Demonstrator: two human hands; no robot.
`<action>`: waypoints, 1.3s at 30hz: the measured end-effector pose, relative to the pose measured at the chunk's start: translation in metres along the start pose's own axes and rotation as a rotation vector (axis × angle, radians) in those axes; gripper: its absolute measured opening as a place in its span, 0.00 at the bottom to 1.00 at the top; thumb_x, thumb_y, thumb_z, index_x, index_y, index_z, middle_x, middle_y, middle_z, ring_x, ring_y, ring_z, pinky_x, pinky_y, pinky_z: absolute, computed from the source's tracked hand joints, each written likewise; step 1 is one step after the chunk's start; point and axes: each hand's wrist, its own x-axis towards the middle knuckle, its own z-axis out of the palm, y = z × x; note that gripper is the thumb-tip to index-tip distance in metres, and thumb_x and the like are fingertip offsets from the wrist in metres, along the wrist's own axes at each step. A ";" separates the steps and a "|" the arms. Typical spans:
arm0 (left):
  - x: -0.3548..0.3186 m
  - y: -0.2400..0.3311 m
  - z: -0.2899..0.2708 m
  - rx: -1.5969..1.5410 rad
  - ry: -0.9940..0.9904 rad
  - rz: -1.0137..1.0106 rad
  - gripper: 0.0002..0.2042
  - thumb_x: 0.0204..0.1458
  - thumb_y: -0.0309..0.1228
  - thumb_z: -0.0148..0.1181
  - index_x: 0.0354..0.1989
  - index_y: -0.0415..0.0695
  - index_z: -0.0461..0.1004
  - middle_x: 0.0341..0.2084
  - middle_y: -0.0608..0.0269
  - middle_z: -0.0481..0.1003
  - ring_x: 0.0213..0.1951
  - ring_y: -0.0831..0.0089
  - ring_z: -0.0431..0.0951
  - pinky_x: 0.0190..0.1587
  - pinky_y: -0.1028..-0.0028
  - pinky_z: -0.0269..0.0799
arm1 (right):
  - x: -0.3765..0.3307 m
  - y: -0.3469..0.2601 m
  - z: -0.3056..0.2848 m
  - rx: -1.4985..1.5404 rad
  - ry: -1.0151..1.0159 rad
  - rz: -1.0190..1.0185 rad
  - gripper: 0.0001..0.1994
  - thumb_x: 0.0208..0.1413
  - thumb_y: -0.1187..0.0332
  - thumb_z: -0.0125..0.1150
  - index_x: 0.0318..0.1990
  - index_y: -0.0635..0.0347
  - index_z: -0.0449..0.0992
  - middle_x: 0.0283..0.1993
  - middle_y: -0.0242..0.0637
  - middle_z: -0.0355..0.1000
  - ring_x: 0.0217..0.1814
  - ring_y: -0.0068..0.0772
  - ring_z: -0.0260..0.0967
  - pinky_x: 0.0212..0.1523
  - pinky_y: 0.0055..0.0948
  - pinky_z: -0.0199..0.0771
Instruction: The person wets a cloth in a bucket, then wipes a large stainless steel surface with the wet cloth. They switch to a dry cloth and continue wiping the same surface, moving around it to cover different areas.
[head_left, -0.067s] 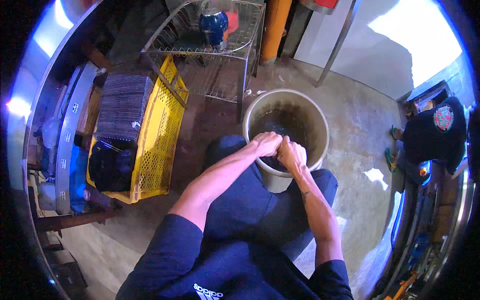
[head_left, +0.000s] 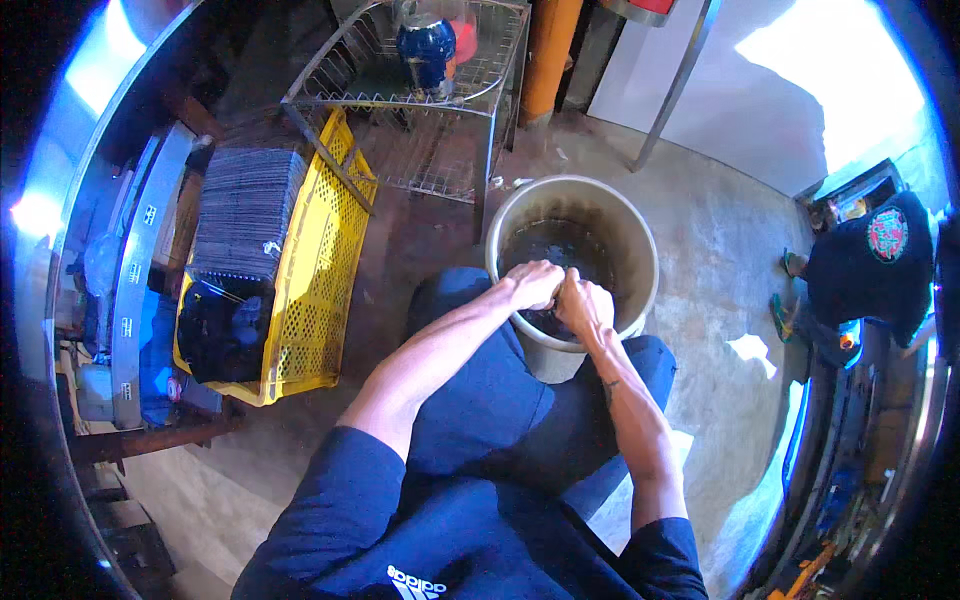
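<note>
Both hands seemingly inside bucket

beige bucket, dark water inside. yellow perforated crate holding grey-black stacked sheets. grey wire rack, blue bottle on top. orange post. navy sleeves and trousers. other person's black shirt, red-green round patch.

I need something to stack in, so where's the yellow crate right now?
In the head view, the yellow crate sits on the floor to the person's left, beside the wire rack.
</note>
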 end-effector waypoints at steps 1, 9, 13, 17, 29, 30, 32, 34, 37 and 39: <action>-0.007 -0.007 -0.002 -0.011 0.001 -0.020 0.07 0.49 0.24 0.66 0.36 0.36 0.83 0.36 0.37 0.85 0.43 0.41 0.87 0.46 0.49 0.85 | 0.003 -0.007 0.003 0.018 0.007 -0.023 0.21 0.51 0.65 0.75 0.48 0.63 0.72 0.36 0.55 0.84 0.39 0.59 0.85 0.39 0.52 0.86; 0.019 0.026 -0.033 0.470 0.386 0.414 0.29 0.57 0.28 0.65 0.69 0.48 0.67 0.64 0.47 0.73 0.66 0.50 0.76 0.64 0.46 0.73 | 0.011 0.057 0.003 1.304 -0.345 0.296 0.08 0.61 0.69 0.70 0.44 0.62 0.82 0.36 0.46 0.83 0.35 0.42 0.84 0.35 0.42 0.86; 0.026 0.008 -0.035 0.574 0.513 0.782 0.28 0.65 0.32 0.55 0.75 0.52 0.61 0.66 0.54 0.70 0.65 0.58 0.75 0.62 0.50 0.75 | 0.009 0.043 -0.030 1.469 -0.646 0.298 0.06 0.65 0.68 0.70 0.43 0.58 0.80 0.32 0.33 0.77 0.25 0.25 0.73 0.21 0.25 0.69; 0.027 0.021 -0.048 0.605 0.123 0.646 0.19 0.63 0.34 0.56 0.62 0.47 0.72 0.52 0.51 0.82 0.46 0.55 0.88 0.33 0.58 0.85 | 0.005 0.037 -0.020 1.593 -0.742 0.304 0.06 0.65 0.70 0.67 0.35 0.55 0.76 0.21 0.23 0.62 0.16 0.15 0.51 0.14 0.27 0.46; 0.017 0.016 0.008 0.247 0.019 0.065 0.09 0.52 0.29 0.67 0.40 0.42 0.87 0.40 0.46 0.87 0.46 0.51 0.89 0.49 0.54 0.85 | 0.013 0.026 0.009 0.107 -0.141 0.058 0.20 0.52 0.61 0.71 0.49 0.63 0.83 0.40 0.56 0.85 0.47 0.58 0.85 0.49 0.52 0.85; 0.016 0.016 0.011 0.182 0.043 0.015 0.10 0.51 0.29 0.67 0.40 0.41 0.87 0.41 0.45 0.87 0.46 0.50 0.89 0.50 0.53 0.85 | 0.011 0.023 0.004 0.040 -0.117 0.057 0.21 0.52 0.61 0.71 0.50 0.64 0.81 0.39 0.56 0.85 0.45 0.57 0.85 0.48 0.52 0.86; 0.015 0.018 0.014 0.051 0.004 -0.059 0.10 0.51 0.29 0.67 0.39 0.38 0.86 0.42 0.42 0.86 0.46 0.47 0.88 0.51 0.51 0.84 | 0.010 0.020 -0.003 -0.062 -0.118 -0.007 0.22 0.52 0.61 0.73 0.51 0.64 0.79 0.40 0.55 0.85 0.45 0.57 0.86 0.47 0.52 0.87; 0.014 0.018 0.011 -0.084 -0.049 -0.080 0.12 0.49 0.29 0.67 0.39 0.34 0.85 0.42 0.37 0.85 0.48 0.42 0.87 0.53 0.49 0.84 | 0.009 0.021 -0.009 -0.125 -0.114 -0.091 0.21 0.53 0.64 0.73 0.51 0.62 0.73 0.40 0.52 0.85 0.41 0.56 0.86 0.41 0.50 0.87; 0.019 0.020 0.009 -0.198 -0.029 -0.104 0.10 0.44 0.26 0.64 0.31 0.29 0.82 0.35 0.28 0.83 0.42 0.37 0.87 0.47 0.45 0.82 | 0.013 0.039 0.004 -0.240 0.015 -0.207 0.17 0.56 0.67 0.70 0.48 0.61 0.71 0.35 0.50 0.83 0.35 0.52 0.86 0.35 0.47 0.87; 0.022 0.009 0.022 -0.229 0.052 -0.130 0.11 0.44 0.25 0.63 0.32 0.28 0.82 0.36 0.27 0.83 0.44 0.36 0.86 0.48 0.45 0.82 | 0.015 0.035 0.006 -0.262 0.062 -0.250 0.15 0.57 0.69 0.68 0.47 0.61 0.70 0.34 0.51 0.82 0.34 0.53 0.86 0.32 0.47 0.87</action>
